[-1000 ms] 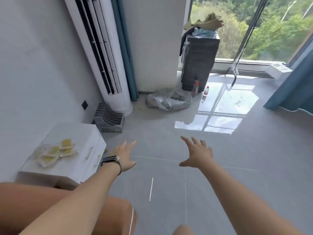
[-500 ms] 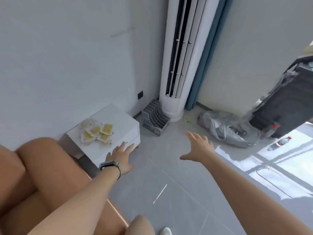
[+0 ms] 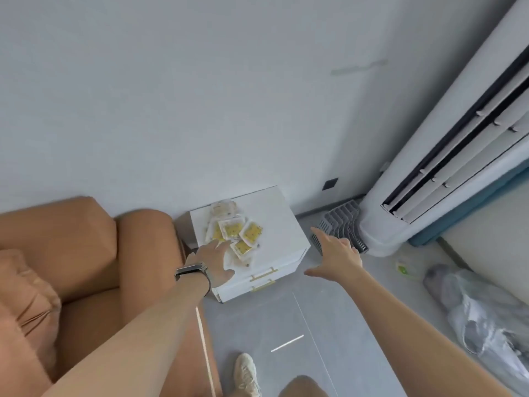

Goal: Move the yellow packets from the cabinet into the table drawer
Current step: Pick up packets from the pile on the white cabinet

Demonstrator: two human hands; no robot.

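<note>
The lower packets of the pile are covered by the left hand [image 3: 213,260], whose fingertips are lost against them; contact cannot be judged. The yellow packets [image 3: 233,232] are heaped on the white cabinet [image 3: 282,224] at frame centre, just above that flat, spread hand. The right hand [image 3: 336,257] is held wide, empty, to the cabinet's right.

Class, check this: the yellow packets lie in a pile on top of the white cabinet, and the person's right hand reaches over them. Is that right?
Not quite: it is the left hand, the one with the wristwatch, that reaches over them. The head view shows the yellow packets piled on top of the white cabinet, while the right hand is spread beside the cabinet.
</note>
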